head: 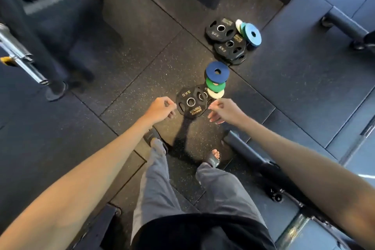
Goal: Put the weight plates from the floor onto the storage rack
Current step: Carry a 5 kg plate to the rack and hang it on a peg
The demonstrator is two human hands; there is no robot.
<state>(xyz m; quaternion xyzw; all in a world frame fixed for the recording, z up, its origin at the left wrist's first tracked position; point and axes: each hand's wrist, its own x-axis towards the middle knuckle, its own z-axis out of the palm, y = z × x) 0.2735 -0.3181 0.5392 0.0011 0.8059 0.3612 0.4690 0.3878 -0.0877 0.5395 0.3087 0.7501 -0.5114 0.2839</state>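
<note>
A black 5 kg plate [190,102] lies on the rubber floor right in front of me, overlapping a second black plate [200,93]. Past them lie a white [215,93], a green [215,85] and a dark blue [217,71] small plate. Farther off sit two more black 5 kg plates [221,29] [230,45] with small white, teal and light blue plates [252,34] leaning beside them. My left hand [160,109] hovers left of the nearest black plate, fingers loosely curled, holding nothing. My right hand [221,110] hovers right of it, fingers apart and empty.
A chrome bar sleeve [20,55] on a dark upright stands at the left. A black frame tube [249,154] lies on the floor by my right foot. Blue mats [324,67] border the right side. Another tube foot [345,24] sits at the far right.
</note>
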